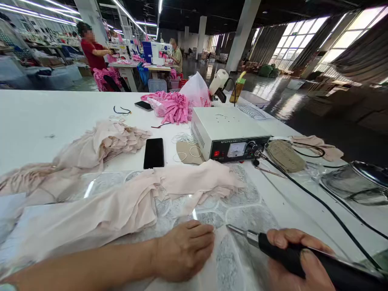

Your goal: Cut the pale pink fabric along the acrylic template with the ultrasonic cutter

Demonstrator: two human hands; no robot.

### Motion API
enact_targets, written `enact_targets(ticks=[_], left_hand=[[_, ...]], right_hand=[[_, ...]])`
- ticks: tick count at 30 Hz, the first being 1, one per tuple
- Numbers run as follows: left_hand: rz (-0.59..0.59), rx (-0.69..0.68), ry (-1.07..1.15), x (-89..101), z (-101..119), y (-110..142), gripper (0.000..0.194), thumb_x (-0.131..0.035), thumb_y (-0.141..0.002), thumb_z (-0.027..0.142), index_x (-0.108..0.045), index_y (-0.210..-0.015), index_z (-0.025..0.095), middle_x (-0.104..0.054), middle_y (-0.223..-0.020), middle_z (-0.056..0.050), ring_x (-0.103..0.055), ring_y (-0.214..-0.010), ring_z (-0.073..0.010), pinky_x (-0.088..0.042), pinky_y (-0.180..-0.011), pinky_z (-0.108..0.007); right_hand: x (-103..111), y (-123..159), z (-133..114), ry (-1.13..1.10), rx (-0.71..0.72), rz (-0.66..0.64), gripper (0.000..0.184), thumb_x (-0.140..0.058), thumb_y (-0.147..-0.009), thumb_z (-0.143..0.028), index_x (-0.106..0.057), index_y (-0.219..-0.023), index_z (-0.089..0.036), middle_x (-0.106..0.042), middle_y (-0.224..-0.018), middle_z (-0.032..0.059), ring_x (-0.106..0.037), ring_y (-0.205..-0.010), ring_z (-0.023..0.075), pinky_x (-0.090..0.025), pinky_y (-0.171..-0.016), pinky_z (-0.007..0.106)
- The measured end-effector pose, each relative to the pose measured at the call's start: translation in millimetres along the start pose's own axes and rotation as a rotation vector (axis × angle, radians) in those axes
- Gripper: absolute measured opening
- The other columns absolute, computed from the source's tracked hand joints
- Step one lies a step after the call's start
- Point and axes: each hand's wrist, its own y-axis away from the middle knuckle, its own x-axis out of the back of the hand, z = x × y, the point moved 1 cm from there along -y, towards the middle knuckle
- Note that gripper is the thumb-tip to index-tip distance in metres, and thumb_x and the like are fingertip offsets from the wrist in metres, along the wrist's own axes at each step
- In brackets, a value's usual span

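Note:
My left hand (185,251) rests low in the middle with its fingers curled together, pressing on a pale pink fabric piece (209,273) that lies on a clear patterned mat (242,218). My right hand (298,256) is wrapped round a black corded handpiece (279,248), whose thin metal tip points left, close to the fabric's edge beside my left fingers. Whether the tip touches the cloth I cannot tell. Beyond my hands lies a stack of pale pink fabric pieces (197,178); another long layer (100,214) stretches to the left.
A control box (230,125) with a dial stands behind the mat; its black cable (318,200) runs down the right side. A phone (153,153), a fabric heap (100,141), pink strips (176,107) and a clear-sided pot (354,182) lie around. Two people work at machines further back.

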Motion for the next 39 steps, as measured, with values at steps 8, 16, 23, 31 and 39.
enact_targets(ticks=[8, 16, 23, 31, 39], left_hand=[[-0.052, 0.011, -0.01, -2.0, 1.0, 2.4, 0.016, -0.046, -0.091, 0.013, -0.061, -0.094, 0.007, -0.066, -0.099, -0.013, -0.057, -0.105, -0.0236, -0.045, -0.082, -0.032], [-0.04, 0.017, -0.025, -1.7, 1.7, 1.6, 0.021, -0.043, -0.092, 0.012, -0.063, -0.093, 0.006, -0.066, -0.098, -0.013, -0.058, -0.101, -0.0223, -0.046, -0.081, -0.032], [-0.041, 0.012, -0.026, -1.2, 1.5, 1.5, 0.023, -0.043, -0.091, 0.012, -0.065, -0.091, 0.005, -0.066, -0.097, -0.012, -0.058, -0.099, -0.0223, -0.046, -0.08, -0.031], [-0.034, 0.004, -0.019, -1.3, 2.3, 1.1, 0.021, -0.045, -0.09, 0.01, -0.064, -0.092, 0.003, -0.065, -0.095, -0.014, -0.057, -0.1, -0.0233, -0.046, -0.078, -0.031], [-0.088, -0.001, -0.042, -1.7, 1.5, 1.5, 0.022, -0.044, -0.091, 0.013, -0.064, -0.094, 0.006, -0.066, -0.099, -0.013, -0.056, -0.101, -0.0227, -0.046, -0.08, -0.032]], right_hand=[[-7.2, 2.2, -11.4, 0.002, -0.019, -0.019, 0.01, -0.058, -0.069, -0.023, -0.05, -0.076, -0.023, -0.043, -0.07, -0.0029, -0.046, -0.058, 0.0135, -0.046, -0.052, 0.032], [-16.6, 13.3, -14.5, -0.049, -0.113, -0.016, 0.015, -0.061, -0.061, -0.024, -0.048, -0.068, -0.022, -0.042, -0.064, -0.0034, -0.041, -0.055, 0.0116, -0.046, -0.047, 0.028], [-18.7, 16.1, -9.7, -0.032, -0.108, -0.098, 0.017, -0.063, -0.064, -0.024, -0.047, -0.071, -0.023, -0.042, -0.067, -0.0034, -0.042, -0.057, 0.0123, -0.047, -0.049, 0.03], [-16.5, 15.5, -7.9, -0.021, -0.08, -0.196, 0.017, -0.063, -0.071, -0.024, -0.046, -0.072, -0.022, -0.045, -0.066, -0.0031, -0.045, -0.055, 0.0122, -0.047, -0.048, 0.03], [-8.6, 13.8, -19.0, 0.006, -0.081, -0.153, 0.016, -0.063, -0.068, -0.027, -0.049, -0.071, -0.021, -0.042, -0.066, -0.0029, -0.043, -0.054, 0.0114, -0.044, -0.047, 0.029]])
